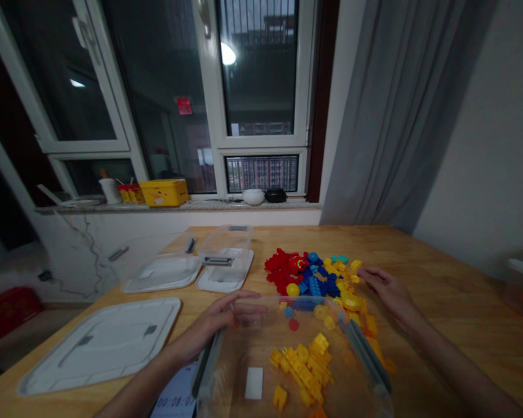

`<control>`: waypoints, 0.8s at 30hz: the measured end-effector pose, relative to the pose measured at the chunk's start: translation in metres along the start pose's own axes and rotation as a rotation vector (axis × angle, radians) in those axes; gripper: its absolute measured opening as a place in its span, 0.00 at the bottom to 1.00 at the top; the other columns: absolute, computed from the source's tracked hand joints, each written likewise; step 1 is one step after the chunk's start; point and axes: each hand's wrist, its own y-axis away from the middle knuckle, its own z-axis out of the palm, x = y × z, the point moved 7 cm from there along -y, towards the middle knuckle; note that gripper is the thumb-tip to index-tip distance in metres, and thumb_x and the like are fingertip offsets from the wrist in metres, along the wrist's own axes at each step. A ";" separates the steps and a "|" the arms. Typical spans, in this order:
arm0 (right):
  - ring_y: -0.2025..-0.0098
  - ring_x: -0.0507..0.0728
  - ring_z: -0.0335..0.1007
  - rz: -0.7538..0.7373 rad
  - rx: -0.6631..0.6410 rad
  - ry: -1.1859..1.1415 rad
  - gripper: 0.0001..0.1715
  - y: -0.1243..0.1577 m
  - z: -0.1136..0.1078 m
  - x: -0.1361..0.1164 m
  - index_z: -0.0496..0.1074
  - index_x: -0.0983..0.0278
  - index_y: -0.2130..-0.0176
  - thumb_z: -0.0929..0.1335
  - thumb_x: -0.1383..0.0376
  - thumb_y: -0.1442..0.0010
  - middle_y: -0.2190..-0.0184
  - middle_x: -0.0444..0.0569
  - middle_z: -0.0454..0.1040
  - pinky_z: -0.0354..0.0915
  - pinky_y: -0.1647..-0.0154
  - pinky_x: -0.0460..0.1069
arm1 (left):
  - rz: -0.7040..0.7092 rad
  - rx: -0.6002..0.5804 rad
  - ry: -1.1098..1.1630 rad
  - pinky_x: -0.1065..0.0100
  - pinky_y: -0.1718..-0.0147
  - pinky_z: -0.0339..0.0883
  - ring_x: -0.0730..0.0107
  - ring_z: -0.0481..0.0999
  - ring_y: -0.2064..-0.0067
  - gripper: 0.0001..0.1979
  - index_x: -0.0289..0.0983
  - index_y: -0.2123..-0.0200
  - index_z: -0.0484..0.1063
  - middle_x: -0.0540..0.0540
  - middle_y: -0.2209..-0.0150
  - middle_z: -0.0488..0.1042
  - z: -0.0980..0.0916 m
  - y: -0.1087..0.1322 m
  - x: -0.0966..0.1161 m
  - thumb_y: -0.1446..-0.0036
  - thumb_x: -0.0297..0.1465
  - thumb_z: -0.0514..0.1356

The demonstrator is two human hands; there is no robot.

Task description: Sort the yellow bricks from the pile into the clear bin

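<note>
A clear plastic bin (pixel 226 371) stands at the table's near edge with several yellow bricks (pixel 305 363) inside it. My left hand (pixel 226 316) lies on the bin's far left rim, fingers curled round the edge. My right hand (pixel 386 287) rests at the bin's far right corner, fingers stretched flat toward a pile of red, blue and yellow bricks (pixel 314 276) on the wooden table (pixel 440 296) just behind the bin.
A large grey lid (pixel 100 342) lies at the left. Two smaller clear boxes (pixel 226 255) with lids (pixel 163 273) stand further back. A phone with a timer (pixel 176 397) lies by my left forearm. The windowsill holds a yellow box (pixel 163 191) and cups.
</note>
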 end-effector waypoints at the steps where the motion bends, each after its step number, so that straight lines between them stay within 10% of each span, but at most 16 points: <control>1: 0.53 0.64 0.77 -0.019 0.025 0.060 0.24 -0.005 -0.006 0.006 0.79 0.62 0.61 0.73 0.47 0.50 0.58 0.54 0.83 0.71 0.50 0.55 | 0.002 -0.004 0.002 0.44 0.36 0.57 0.48 0.75 0.39 0.26 0.40 0.42 0.70 0.41 0.44 0.80 0.000 0.000 0.000 0.46 0.23 0.57; 14: 0.46 0.67 0.73 -0.485 -0.115 0.610 0.21 -0.030 -0.006 0.053 0.75 0.62 0.53 0.65 0.56 0.41 0.50 0.59 0.78 0.65 0.39 0.63 | -0.040 0.039 -0.016 0.47 0.36 0.59 0.50 0.76 0.40 0.28 0.40 0.43 0.71 0.43 0.44 0.81 0.001 0.001 0.002 0.49 0.22 0.58; 24: 0.45 0.66 0.74 -0.415 -0.260 0.722 0.26 -0.029 0.001 0.062 0.73 0.66 0.45 0.61 0.57 0.37 0.46 0.59 0.77 0.65 0.40 0.61 | -0.029 0.018 -0.004 0.44 0.35 0.56 0.47 0.74 0.39 0.27 0.39 0.42 0.70 0.41 0.43 0.79 0.000 0.001 -0.001 0.47 0.23 0.58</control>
